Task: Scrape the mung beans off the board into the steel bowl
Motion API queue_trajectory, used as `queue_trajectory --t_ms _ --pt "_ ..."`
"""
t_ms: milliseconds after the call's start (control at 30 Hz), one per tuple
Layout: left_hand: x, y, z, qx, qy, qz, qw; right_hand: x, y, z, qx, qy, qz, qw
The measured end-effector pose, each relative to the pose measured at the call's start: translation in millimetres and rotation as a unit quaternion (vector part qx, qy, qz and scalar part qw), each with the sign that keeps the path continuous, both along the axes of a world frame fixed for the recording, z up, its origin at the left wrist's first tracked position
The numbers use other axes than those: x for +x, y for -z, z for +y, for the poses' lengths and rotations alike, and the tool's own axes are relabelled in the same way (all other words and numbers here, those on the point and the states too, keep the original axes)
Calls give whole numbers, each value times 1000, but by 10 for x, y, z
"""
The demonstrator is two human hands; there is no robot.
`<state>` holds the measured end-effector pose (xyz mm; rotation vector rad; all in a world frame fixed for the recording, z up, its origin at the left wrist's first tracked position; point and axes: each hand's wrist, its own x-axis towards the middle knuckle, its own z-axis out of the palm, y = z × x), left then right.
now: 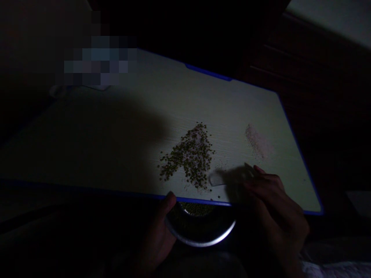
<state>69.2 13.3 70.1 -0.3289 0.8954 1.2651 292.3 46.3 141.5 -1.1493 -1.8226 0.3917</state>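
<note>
A loose pile of small green beans (193,156), mixed with pale grains, lies on a light board (162,92) with a blue edge. My left hand (159,235) is closed on the side of a round metal bowl (204,244) just below the board's front edge, its thumb up at that edge. More green beans show inside the bowl, partly hidden by the board. Over the board's right front, my right hand (275,200) is closed on a pale, round-ended flat tool (217,179). The tool's tip sits at the pile's right side; its other end is hidden by shadow and fingers.
A smaller heap of pinkish grains (257,142) lies on the board's right part. A few stray beans are near the front edge. Something blurred out (98,63) is at the back left, beside a pale ring-like shape (58,91). The surroundings are very dark.
</note>
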Motion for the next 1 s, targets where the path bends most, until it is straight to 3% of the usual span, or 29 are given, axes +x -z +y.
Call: queue_trajectory --t_ms 167,367,633,833,1000 --pt "1 12 -14 8 6 7 1000 2 -5 19 1 -28 1 1000" --pt "12 -32 6 -45 -1 -2 999 -1 -4 -3 -7 -25 21 999" --pt "13 -71 23 -70 -21 -4 997 9 52 -130 -11 49 18 999" --pt "37 -140 58 -81 -15 -9 997 -26 80 -183 -5 3 5 1000" --pt "42 -151 56 -98 -15 10 995 1 82 -186 -14 5 22 1000"
